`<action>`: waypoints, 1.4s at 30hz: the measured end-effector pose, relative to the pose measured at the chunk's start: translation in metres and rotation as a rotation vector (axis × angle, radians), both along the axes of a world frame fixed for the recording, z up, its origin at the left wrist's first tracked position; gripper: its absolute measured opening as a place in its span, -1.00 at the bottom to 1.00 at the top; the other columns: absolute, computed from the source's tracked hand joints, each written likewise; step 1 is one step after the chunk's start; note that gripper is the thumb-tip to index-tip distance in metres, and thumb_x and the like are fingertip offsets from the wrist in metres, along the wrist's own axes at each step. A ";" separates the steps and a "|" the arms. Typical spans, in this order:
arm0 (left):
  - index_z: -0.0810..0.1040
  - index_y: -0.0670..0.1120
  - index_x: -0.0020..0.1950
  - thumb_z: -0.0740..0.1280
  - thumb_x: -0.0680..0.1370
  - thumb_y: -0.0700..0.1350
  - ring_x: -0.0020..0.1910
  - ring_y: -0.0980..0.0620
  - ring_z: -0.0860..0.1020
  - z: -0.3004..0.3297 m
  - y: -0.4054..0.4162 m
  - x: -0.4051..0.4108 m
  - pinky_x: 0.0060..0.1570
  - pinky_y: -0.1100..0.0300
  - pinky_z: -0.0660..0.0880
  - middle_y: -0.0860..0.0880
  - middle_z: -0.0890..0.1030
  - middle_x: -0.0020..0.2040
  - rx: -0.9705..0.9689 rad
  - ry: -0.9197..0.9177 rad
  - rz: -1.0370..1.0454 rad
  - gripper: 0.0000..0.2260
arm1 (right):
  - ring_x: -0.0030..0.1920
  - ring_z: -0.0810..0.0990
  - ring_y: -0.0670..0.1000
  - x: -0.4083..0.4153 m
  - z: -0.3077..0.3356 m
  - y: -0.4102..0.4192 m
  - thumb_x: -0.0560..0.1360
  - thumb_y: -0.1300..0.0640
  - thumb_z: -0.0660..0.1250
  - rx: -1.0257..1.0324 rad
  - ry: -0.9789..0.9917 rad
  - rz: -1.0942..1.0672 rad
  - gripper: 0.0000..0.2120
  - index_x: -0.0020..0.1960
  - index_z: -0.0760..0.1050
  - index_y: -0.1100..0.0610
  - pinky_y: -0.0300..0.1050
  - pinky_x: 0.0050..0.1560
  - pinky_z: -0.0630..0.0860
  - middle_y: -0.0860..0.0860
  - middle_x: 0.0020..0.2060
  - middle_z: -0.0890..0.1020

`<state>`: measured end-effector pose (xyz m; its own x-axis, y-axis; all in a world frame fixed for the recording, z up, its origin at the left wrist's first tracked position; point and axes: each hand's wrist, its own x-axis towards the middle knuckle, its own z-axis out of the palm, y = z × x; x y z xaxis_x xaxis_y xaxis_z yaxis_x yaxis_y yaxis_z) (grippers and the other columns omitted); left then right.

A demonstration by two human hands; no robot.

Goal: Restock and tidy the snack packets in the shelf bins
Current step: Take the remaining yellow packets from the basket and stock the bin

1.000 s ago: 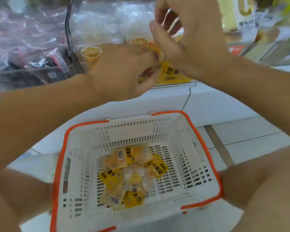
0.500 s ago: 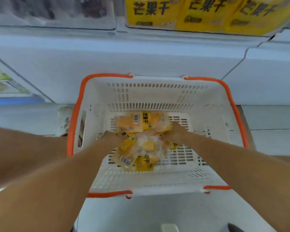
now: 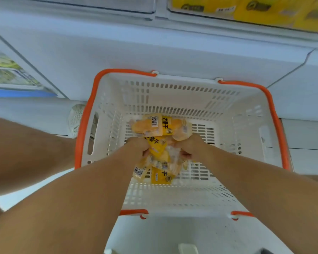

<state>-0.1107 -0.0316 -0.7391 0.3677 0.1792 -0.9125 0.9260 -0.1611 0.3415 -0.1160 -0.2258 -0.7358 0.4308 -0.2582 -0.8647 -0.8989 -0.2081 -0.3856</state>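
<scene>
A white slotted basket [image 3: 246, 114] with orange handles stands on the floor below me. Several yellow mango snack packets [image 3: 154, 125] lie heaped on its bottom. Both my hands are down inside it. My left hand [image 3: 136, 146] curls its fingers round packets at the left side of the heap. My right hand [image 3: 190, 146] grips packets at the right side. The packets between and under my hands are partly hidden.
A white shelf front [image 3: 154, 52] rises just behind the basket. A clear bin of yellow packets [image 3: 255, 10] sits at the top right, another clear bin [image 3: 99, 2] at the top left. More shelf bins [image 3: 6, 74] show at the far left. My knees flank the basket.
One second ago both hands were up at the shelf bin. They came down into the basket and now close round the packet heap, squeezing it together.
</scene>
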 end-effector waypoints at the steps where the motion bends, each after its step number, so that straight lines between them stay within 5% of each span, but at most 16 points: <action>1: 0.48 -0.21 -0.14 0.30 0.55 -0.34 -0.39 0.01 0.48 0.003 -0.001 -0.002 -0.32 0.22 0.44 -0.12 0.58 -0.36 -0.038 0.003 0.002 -0.91 | -0.34 0.49 0.07 -0.001 0.000 0.001 0.35 0.21 0.61 -0.012 -0.015 0.025 -0.50 0.19 0.48 0.23 -0.24 -0.52 0.39 0.15 -0.17 0.58; 3: 0.50 -0.21 -0.10 0.28 0.57 -0.31 -0.41 0.02 0.51 0.012 -0.001 -0.005 -0.42 0.24 0.40 -0.15 0.60 -0.25 -0.083 0.001 -0.018 -0.93 | -0.20 0.56 0.09 -0.006 0.002 0.003 0.36 0.07 0.60 -0.018 -0.068 -0.021 -0.39 0.29 0.46 0.26 -0.24 -0.56 0.39 0.18 -0.01 0.62; 7: 0.55 -0.24 0.13 0.34 0.57 -0.29 -0.02 -0.05 0.67 0.023 -0.003 -0.011 0.00 0.06 0.64 -0.16 0.67 0.05 -0.228 -0.026 -0.072 -0.85 | -0.58 0.40 -0.01 -0.010 0.006 0.006 0.60 -0.05 0.35 0.021 -0.167 -0.213 -0.67 0.18 0.43 0.18 -0.18 -0.55 0.32 0.09 -0.36 0.49; 9: 0.52 -0.22 0.16 0.32 0.57 -0.30 0.00 -0.10 0.68 0.027 -0.005 -0.013 0.03 0.00 0.64 -0.16 0.69 0.00 -0.277 -0.106 -0.060 -0.83 | -0.51 0.51 -0.02 -0.003 0.010 0.005 0.65 0.09 0.27 0.068 -0.216 -0.350 -0.83 0.15 0.46 0.18 -0.04 -0.46 0.54 0.08 -0.34 0.52; 10: 0.49 -0.20 0.12 0.30 0.57 -0.31 -0.02 -0.13 0.69 0.028 -0.005 -0.012 0.01 -0.02 0.64 -0.18 0.69 -0.03 -0.271 -0.174 -0.024 -0.86 | -0.37 0.61 0.03 0.002 0.012 0.004 0.64 0.16 0.26 0.071 -0.252 -0.387 -0.88 0.12 0.49 0.19 0.08 -0.24 0.67 0.11 -0.26 0.59; 12: 0.42 -0.12 -0.05 0.29 0.57 -0.31 -0.08 -0.15 0.68 0.030 -0.001 -0.007 -0.04 -0.07 0.65 -0.23 0.66 -0.05 -0.153 -0.372 -0.013 -0.90 | -0.14 0.69 0.14 0.015 0.022 0.004 0.61 0.22 0.28 0.034 -0.372 -0.353 -0.96 0.03 0.50 0.16 0.20 0.01 0.66 0.18 -0.09 0.66; 16: 0.34 -0.09 -0.18 0.29 0.55 -0.23 -0.30 -0.03 0.40 0.041 0.010 0.012 -0.37 0.13 0.38 -0.07 0.42 -0.26 0.192 -0.639 -0.136 -0.83 | -0.13 0.69 0.19 0.035 0.060 -0.009 0.58 0.33 0.29 0.128 -0.475 -0.362 -0.95 -0.05 0.52 0.25 0.13 -0.01 0.68 0.19 -0.18 0.62; 19: 0.40 -0.05 -0.09 0.30 0.54 -0.23 -0.19 -0.14 0.52 0.043 0.010 0.025 -0.25 -0.02 0.50 -0.14 0.54 -0.09 0.114 -0.535 -0.050 -0.88 | -0.27 0.68 0.18 0.042 0.080 -0.031 0.52 0.39 0.26 0.166 -0.446 -0.403 -0.86 -0.22 0.44 0.28 0.12 -0.09 0.69 0.18 -0.33 0.58; 22: 0.43 -0.05 -0.02 0.27 0.54 -0.27 -0.16 -0.12 0.56 0.035 0.011 0.021 -0.20 -0.04 0.55 -0.17 0.55 -0.01 0.180 -0.431 -0.062 -0.88 | -0.26 0.67 0.18 0.037 0.082 -0.052 0.50 0.42 0.23 0.140 -0.366 -0.379 -0.87 -0.18 0.42 0.26 0.09 -0.17 0.68 0.19 -0.29 0.59; 24: 0.46 -0.08 0.03 0.24 0.56 -0.27 -0.16 -0.08 0.55 0.027 0.018 0.014 -0.24 0.08 0.54 -0.15 0.54 0.03 0.271 -0.384 0.001 -0.88 | -0.17 0.66 0.14 0.032 0.076 -0.066 0.47 0.45 0.32 -0.017 -0.310 -0.232 -0.85 -0.02 0.53 0.28 0.05 -0.18 0.67 0.20 -0.13 0.61; 27: 0.40 -0.02 -0.20 0.25 0.59 -0.24 0.11 -0.18 0.61 0.018 0.028 0.010 0.00 -0.01 0.62 -0.19 0.58 0.21 0.182 -0.283 0.081 -0.80 | -0.05 0.68 0.15 0.017 0.064 -0.082 0.42 0.42 0.50 -0.122 -0.241 -0.093 -0.57 0.25 0.52 0.25 0.00 -0.20 0.66 0.22 0.06 0.64; 31: 0.47 -0.22 -0.02 0.21 0.54 -0.44 -0.11 -0.12 0.64 0.033 0.017 0.012 -0.33 0.05 0.63 -0.20 0.59 -0.01 -0.113 -0.169 0.268 -0.84 | -0.24 0.68 0.05 0.014 0.064 -0.091 0.46 0.31 0.51 -0.208 -0.327 -0.028 -0.87 -0.02 0.64 0.30 -0.20 -0.46 0.59 0.23 -0.05 0.69; 37: 0.44 -0.23 0.24 0.18 0.50 -0.46 0.08 -0.17 0.61 0.044 -0.005 0.002 0.03 -0.03 0.62 -0.22 0.53 0.14 -0.236 0.012 -0.094 -0.66 | -0.14 0.56 0.12 0.054 0.088 -0.102 0.61 0.19 0.33 -0.438 -0.394 0.480 -0.78 0.02 0.62 0.36 0.03 -0.04 0.58 0.17 -0.15 0.58; 39: 0.46 -0.21 0.28 0.16 0.50 -0.45 0.03 -0.14 0.63 0.043 -0.008 -0.001 0.00 0.01 0.64 -0.23 0.54 0.19 -0.242 0.037 -0.149 -0.61 | -0.07 0.53 0.11 0.058 0.089 -0.102 0.63 0.21 0.26 -0.457 -0.456 0.607 -0.81 0.02 0.60 0.30 -0.06 -0.02 0.46 0.13 -0.08 0.60; 42: 0.51 -0.13 0.22 0.10 0.52 -0.46 -0.07 -0.07 0.62 0.050 -0.013 -0.003 -0.29 0.17 0.63 -0.17 0.59 0.12 -0.329 0.042 -0.192 -0.60 | -0.03 0.59 0.08 0.056 0.085 -0.099 0.57 0.18 0.36 -0.579 -0.664 0.663 -0.89 -0.10 0.63 0.16 -0.10 0.04 0.46 0.05 -0.07 0.67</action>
<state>-0.1135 -0.0446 -0.6894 0.3275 -0.1943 -0.9246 0.9037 -0.2213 0.3666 -0.0598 -0.3252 -0.6510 0.9678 -0.0951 -0.2333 -0.1920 -0.8778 -0.4389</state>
